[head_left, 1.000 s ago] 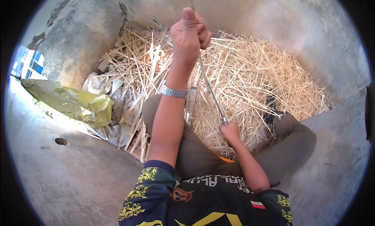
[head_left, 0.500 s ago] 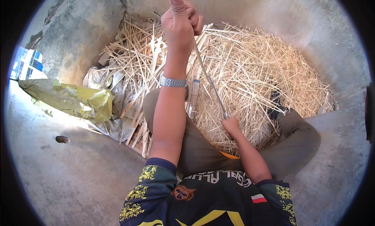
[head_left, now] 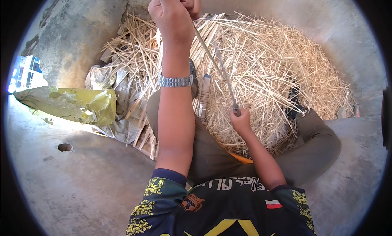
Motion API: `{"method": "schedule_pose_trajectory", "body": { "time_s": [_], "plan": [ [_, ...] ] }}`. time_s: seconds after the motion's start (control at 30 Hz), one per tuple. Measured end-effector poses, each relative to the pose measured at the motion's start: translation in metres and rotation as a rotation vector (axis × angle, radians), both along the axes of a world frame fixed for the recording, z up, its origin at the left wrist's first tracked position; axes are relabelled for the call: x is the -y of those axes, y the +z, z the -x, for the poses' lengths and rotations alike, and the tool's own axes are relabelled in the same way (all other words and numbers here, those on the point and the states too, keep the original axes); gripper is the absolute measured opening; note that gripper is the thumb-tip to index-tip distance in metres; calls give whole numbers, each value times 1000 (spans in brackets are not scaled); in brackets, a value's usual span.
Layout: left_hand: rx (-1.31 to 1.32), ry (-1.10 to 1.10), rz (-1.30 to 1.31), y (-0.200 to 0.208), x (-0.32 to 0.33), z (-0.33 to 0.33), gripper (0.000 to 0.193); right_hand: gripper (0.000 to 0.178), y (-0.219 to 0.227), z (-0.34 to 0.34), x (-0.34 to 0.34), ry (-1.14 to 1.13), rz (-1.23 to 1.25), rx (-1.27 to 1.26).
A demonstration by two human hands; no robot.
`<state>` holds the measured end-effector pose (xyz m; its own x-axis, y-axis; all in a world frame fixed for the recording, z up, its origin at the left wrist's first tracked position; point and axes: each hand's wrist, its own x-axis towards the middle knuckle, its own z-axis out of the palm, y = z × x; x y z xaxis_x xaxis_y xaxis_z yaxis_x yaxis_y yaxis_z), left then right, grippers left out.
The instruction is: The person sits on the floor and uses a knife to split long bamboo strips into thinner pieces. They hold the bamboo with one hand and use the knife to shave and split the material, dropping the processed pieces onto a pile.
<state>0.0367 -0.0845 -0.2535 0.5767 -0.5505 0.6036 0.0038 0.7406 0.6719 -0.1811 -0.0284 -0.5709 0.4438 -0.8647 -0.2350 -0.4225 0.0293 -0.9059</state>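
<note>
My left hand (head_left: 173,15), with a metal watch (head_left: 175,81) on its wrist, is raised at the top edge and closed. From its fist a thin bamboo strip (head_left: 206,48) slants down to the right. My right hand (head_left: 241,119) is closed round the handle of a narrow-bladed knife (head_left: 229,87), low over the shavings. The blade points up and away, and the strip's lower part crosses or touches it. Which of the two cannot be told, and the strip's lower end is hard to make out.
Pale shavings (head_left: 265,68) are heaped before my legs. Split bamboo sticks (head_left: 136,48) lie at the left. Between them rests a tool with a wrapped handle (head_left: 204,95). A yellow plastic sack (head_left: 87,103) hangs over the left ledge. Curved concrete walls (head_left: 343,27) surround everything.
My left hand has moved up and to the left with the strip. The knife in my right hand has turned, its blade now more upright, and that hand has shifted slightly up.
</note>
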Motion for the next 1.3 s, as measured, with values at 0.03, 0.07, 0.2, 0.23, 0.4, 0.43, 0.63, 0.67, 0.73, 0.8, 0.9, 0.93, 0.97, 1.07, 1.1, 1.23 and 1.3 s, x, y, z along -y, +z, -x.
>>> {"method": "schedule_pose_trajectory", "body": {
  "time_s": [0.03, 0.07, 0.2, 0.23, 0.4, 0.43, 0.63, 0.67, 0.73, 0.8, 0.9, 0.93, 0.97, 1.07, 1.1, 1.23, 1.3],
  "plan": [
    [-22, -10, 4, 1, 3, 3, 57, 30, -28, 9, 0, -3, -61, -161],
    [-116, -217, 85, 2, 1, -2, 57, 31, -50, 15, -1, 11, -122, -312],
    [-34, -176, 75, 0, -2, -11, 60, 31, -76, 31, 8, -90, -196, -364],
    [101, 67, -16, -1, -7, -10, 63, 29, -72, 32, 9, -105, -211, -364],
    [59, 98, -9, -5, -10, -20, 62, 32, 6, -1, 0, -101, 12, -102],
    [25, 83, 14, -8, -8, -25, 58, 32, 16, -7, 1, -99, 48, -41],
    [-6, 74, 46, -3, 1, -14, 54, 29, -83, 23, 4, -96, -138, -365],
    [21, 58, 20, 2, -4, -13, 57, 30, -104, 31, 6, -118, -252, -450],
    [95, 73, -40, 12, -30, -18, 67, 31, -70, 31, 6, -73, -285, -542],
    [105, 101, -47, 20, -32, -12, 67, 32, -54, 28, 3, -80, -270, -551],
    [75, 116, -28, 22, -28, -11, 68, 31, -49, 21, 4, -140, -135, -429],
    [64, 138, -19, 23, -32, -13, 68, 30, -36, 13, -2, -138, -75, -375],
    [48, 151, -12, 22, -34, -14, 68, 29, -23, 9, -6, -143, -19, -328],
    [62, 123, 4, 29, -43, -13, 67, 27, 12, -1, 1, -55, 151, -221],
    [68, 185, -11, 34, -47, -7, 66, 27, 9, -2, 3, -41, 165, -213],
    [130, 95, 107, 53, -80, -26, 66, 26, -31, 24, 0, -54, 95, -417],
    [97, 160, 126, 62, -97, -20, 64, 27, -48, 33, 7, -104, -73, -554]
  ]
}}
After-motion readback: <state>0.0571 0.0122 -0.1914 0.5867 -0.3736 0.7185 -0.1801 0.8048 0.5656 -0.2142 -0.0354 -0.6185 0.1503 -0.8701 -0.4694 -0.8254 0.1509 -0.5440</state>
